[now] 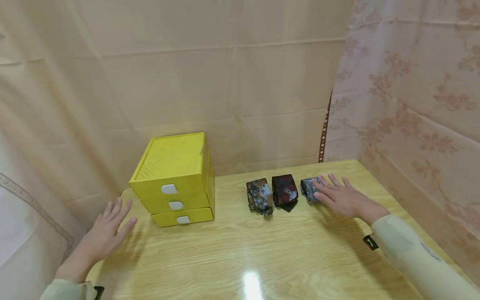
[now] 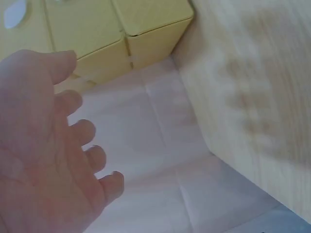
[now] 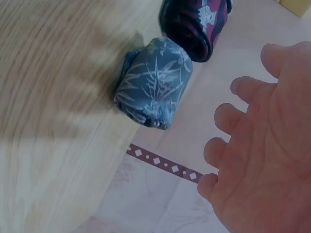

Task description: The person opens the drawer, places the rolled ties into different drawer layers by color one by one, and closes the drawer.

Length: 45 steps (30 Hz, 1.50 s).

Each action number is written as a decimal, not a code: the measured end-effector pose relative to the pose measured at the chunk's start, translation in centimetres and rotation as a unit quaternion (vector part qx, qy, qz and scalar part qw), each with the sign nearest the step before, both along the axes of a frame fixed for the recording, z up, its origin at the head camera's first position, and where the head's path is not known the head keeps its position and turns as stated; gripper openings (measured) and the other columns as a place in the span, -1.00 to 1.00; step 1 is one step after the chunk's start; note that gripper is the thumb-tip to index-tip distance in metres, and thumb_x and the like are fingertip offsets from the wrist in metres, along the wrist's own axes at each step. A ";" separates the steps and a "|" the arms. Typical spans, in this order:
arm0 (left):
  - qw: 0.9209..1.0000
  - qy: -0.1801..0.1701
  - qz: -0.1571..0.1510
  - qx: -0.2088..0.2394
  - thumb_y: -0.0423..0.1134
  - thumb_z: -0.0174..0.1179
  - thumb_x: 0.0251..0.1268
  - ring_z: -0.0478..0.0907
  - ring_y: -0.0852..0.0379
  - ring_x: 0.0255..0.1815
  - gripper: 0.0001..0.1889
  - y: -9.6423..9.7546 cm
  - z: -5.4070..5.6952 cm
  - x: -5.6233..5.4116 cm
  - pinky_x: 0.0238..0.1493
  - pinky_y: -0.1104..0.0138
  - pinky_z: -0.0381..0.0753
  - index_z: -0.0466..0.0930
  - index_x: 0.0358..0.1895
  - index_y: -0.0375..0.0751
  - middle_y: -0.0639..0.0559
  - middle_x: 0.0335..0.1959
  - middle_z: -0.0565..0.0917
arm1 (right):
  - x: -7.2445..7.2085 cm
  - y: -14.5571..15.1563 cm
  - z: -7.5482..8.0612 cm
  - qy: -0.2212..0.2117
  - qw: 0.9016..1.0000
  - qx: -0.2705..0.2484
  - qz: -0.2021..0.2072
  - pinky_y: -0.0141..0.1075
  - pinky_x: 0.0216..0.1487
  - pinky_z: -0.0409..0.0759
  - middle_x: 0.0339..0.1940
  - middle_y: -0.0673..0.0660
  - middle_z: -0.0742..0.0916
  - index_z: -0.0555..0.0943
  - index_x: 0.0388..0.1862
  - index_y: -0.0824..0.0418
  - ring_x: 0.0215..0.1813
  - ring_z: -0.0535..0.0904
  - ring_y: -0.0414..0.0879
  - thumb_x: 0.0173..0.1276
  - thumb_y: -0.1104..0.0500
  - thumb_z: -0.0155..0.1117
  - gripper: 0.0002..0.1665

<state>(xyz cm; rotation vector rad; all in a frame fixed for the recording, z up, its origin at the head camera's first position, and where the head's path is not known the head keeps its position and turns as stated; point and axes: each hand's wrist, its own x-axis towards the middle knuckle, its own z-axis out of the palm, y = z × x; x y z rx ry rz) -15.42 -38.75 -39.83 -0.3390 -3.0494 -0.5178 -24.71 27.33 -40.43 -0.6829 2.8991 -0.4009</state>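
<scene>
Seemingly at the reaching step: hovering with an empty, spread right grip near the rolled blue-grey necktie on the worktop, beside a dark-red necktie. Holding nothing in the relaxed left grip, near the yellow drawer unit. To grasp, probably needs lowering and curling.

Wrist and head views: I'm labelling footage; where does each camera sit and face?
Head: worn on head, facing forward and down at drawer unit, cloth rolls, left hand and right hand.
Left wrist: worn there, facing drawer unit; left hand shows.
Right wrist: worn there, facing two cloth rolls; right hand shows.
Head and right wrist share those rolls.
</scene>
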 end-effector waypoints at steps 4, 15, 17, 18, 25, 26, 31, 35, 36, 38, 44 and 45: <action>0.998 0.057 0.019 0.020 0.03 -0.16 0.68 -0.42 -0.42 0.57 -0.28 0.2 1.3 -0.1 0.35 -0.44 -0.26 -0.25 0.65 -0.18 -0.42 0.60 -0.30 | 0.0 -0.3 -0.2 0.007 1.000 -0.008 0.011 0.39 0.43 -0.41 0.61 0.37 0.15 0.14 0.63 0.22 0.60 -0.23 0.41 0.67 -0.25 -0.23 -0.21; 0.966 0.045 0.030 0.254 -0.01 -0.33 0.72 0.10 -0.58 0.42 -0.35 2.3 4.6 -1.6 0.27 0.19 0.50 -0.21 0.64 -0.28 -0.48 0.57 0.02 | 0.5 -1.9 -0.8 -0.011 0.998 -0.059 0.028 0.37 0.45 -0.36 0.64 0.28 0.12 0.11 0.65 0.14 0.61 -0.24 0.38 0.67 -0.22 -0.22 -0.25; 0.954 0.035 0.028 0.298 0.01 -0.38 0.72 0.10 -0.54 0.44 -0.33 2.6 5.1 -2.0 0.09 0.54 0.50 -0.21 0.62 -0.36 -0.50 0.54 0.05 | 0.6 -2.5 -1.1 -0.019 0.996 -0.082 0.036 0.38 0.45 -0.36 0.65 0.25 0.11 0.09 0.66 0.14 0.62 -0.24 0.37 0.68 -0.22 -0.22 -0.24; 0.948 0.028 0.027 0.315 0.04 -0.40 0.72 0.09 -0.53 0.44 -0.32 2.7 5.3 -2.2 -0.02 0.65 0.45 -0.23 0.61 -0.38 -0.50 0.53 0.04 | 0.7 -2.8 -1.2 -0.024 0.994 -0.098 0.038 0.38 0.45 -0.35 0.65 0.24 0.12 0.08 0.66 0.14 0.62 -0.22 0.35 0.68 -0.22 -0.21 -0.24; 0.918 -0.024 0.033 0.394 0.18 -0.49 0.66 -0.04 -0.53 0.48 -0.22 4.1 6.1 -3.5 -0.06 0.53 0.53 -0.32 0.60 -0.39 -0.44 0.56 -0.12 | 1.6 -6.3 -2.1 -0.024 0.981 -0.183 0.059 0.19 0.29 0.41 0.24 0.29 0.65 0.18 0.63 0.16 0.11 0.63 0.21 0.63 -0.20 -0.03 -0.23; 0.917 -0.032 0.037 0.395 0.20 -0.49 0.65 -0.05 -0.53 0.48 -0.21 4.3 6.1 -3.7 -0.06 0.48 0.54 -0.31 0.60 -0.38 -0.41 0.57 -0.16 | 1.6 -6.9 -2.3 -0.029 0.977 -0.200 0.065 0.15 0.24 0.47 0.20 0.29 0.67 0.19 0.62 0.17 0.05 0.66 0.18 0.63 -0.18 -0.02 -0.24; 0.911 -0.067 0.057 0.403 0.31 -0.50 0.59 0.01 -0.45 0.46 -0.16 5.0 6.1 -5.0 0.04 0.11 0.55 -0.22 0.60 -0.31 -0.26 0.56 -0.18 | 1.6 -9.8 -3.4 -0.111 0.934 -0.326 0.094 0.16 0.34 0.39 0.50 0.28 0.44 0.19 0.60 0.23 0.45 0.39 0.20 0.66 -0.04 0.01 -0.31; 0.904 -0.084 0.066 0.414 0.33 -0.46 0.58 0.14 -0.33 0.37 -0.21 5.4 6.1 -5.9 0.09 -0.07 0.53 -0.03 0.56 -0.23 -0.18 0.48 -0.05 | 1.7 -12.2 -4.0 -0.211 0.880 -0.414 0.097 0.16 0.37 0.35 0.52 0.33 0.39 0.14 0.62 0.24 0.46 0.34 0.28 0.67 0.00 -0.02 -0.31; 0.903 -0.088 0.068 0.414 0.32 -0.44 0.59 0.19 -0.29 0.33 -0.24 5.4 6.2 -6.0 0.09 -0.07 0.54 0.02 0.53 -0.21 -0.17 0.45 0.00 | 1.7 -12.9 -4.1 -0.232 0.869 -0.428 0.093 0.16 0.37 0.36 0.52 0.33 0.39 0.14 0.62 0.22 0.46 0.34 0.29 0.67 -0.02 -0.02 -0.31; 0.904 -0.096 0.073 0.409 0.30 -0.42 0.60 0.27 -0.21 0.24 -0.30 5.3 6.2 -6.2 0.05 -0.03 0.57 0.13 0.46 -0.17 -0.13 0.37 0.08 | 1.9 -14.2 -4.2 -0.272 0.844 -0.454 0.088 0.16 0.36 0.37 0.53 0.32 0.37 0.14 0.63 0.18 0.46 0.34 0.31 0.67 -0.04 -0.02 -0.31; 0.899 -0.138 0.090 0.405 0.27 -0.37 0.60 0.39 -0.12 0.08 -0.40 4.4 6.8 -6.4 -0.02 0.02 0.65 0.28 0.28 -0.15 -0.11 0.19 0.28 | 2.2 -18.1 -4.6 -0.361 0.779 -0.506 0.081 0.14 0.32 0.43 0.51 0.27 0.43 0.20 0.60 0.15 0.40 0.44 0.22 0.67 -0.11 -0.05 -0.33; 0.897 -0.146 0.093 0.407 0.27 -0.35 0.60 0.41 -0.10 0.07 -0.42 4.3 6.9 -6.4 -0.02 0.02 0.65 0.29 0.25 -0.14 -0.10 0.16 0.30 | 2.3 -18.7 -4.6 -0.375 0.767 -0.514 0.080 0.16 0.32 0.43 0.51 0.29 0.42 0.20 0.59 0.17 0.40 0.45 0.22 0.67 -0.10 -0.05 -0.33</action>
